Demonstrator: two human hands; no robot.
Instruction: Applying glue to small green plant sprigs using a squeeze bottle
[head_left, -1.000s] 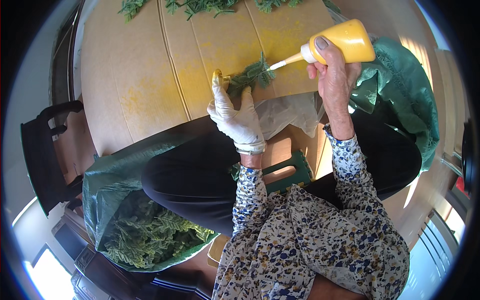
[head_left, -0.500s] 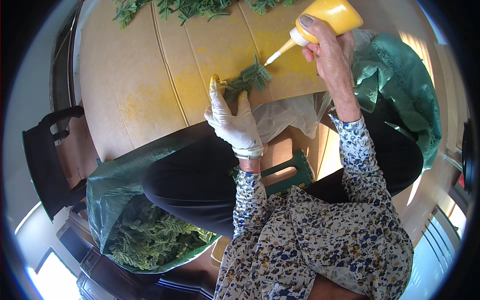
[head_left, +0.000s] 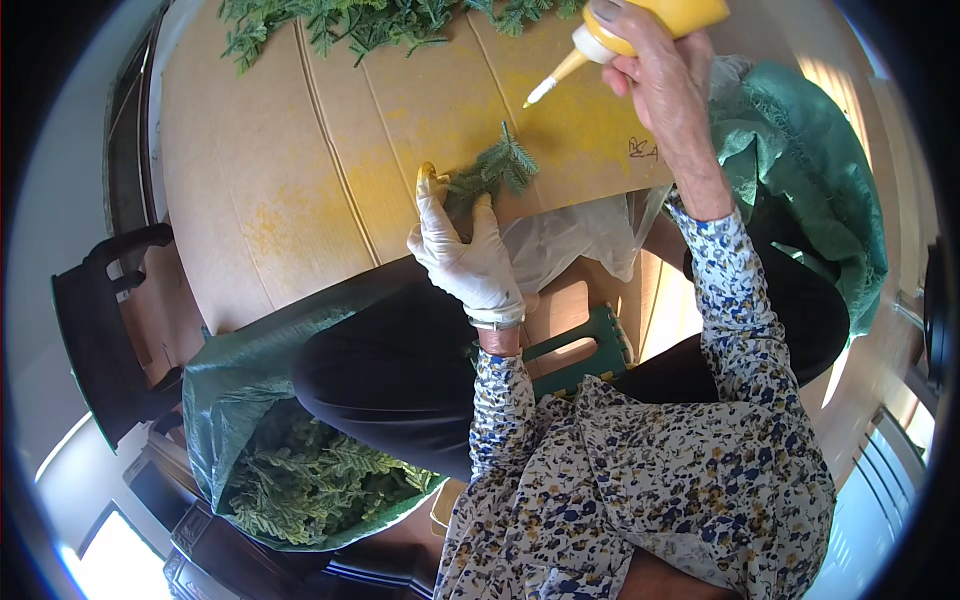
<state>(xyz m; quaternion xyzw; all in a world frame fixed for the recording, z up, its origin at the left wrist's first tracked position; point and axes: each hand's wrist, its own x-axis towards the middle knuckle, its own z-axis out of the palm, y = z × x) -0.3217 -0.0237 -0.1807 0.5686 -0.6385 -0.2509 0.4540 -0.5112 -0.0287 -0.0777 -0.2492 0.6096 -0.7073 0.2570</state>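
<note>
In a white glove with yellow-stained fingertips, my left hand (head_left: 462, 245) pinches a small green artificial fir sprig (head_left: 497, 168) over the near edge of the cardboard (head_left: 280, 150). My bare right hand (head_left: 660, 80) is wrapped round a yellow squeeze bottle (head_left: 690, 14), tilted with its nozzle pointing down and left. The white tip of the nozzle hangs a little above the sprig, apart from it. Part of the bottle runs out at the top of the view.
More green sprigs (head_left: 345, 22) lie along the cardboard's far edge. At lower left a green sack (head_left: 235, 365) holds many sprigs. Another green sack (head_left: 830, 190) is at the right, and clear plastic (head_left: 575, 235) hangs below the cardboard. A dark stool (head_left: 115, 340) stands far left.
The bottle in my right hand has moved up and slightly left, and its tip has come away from the sprig. My left hand keeps its hold, almost still.
</note>
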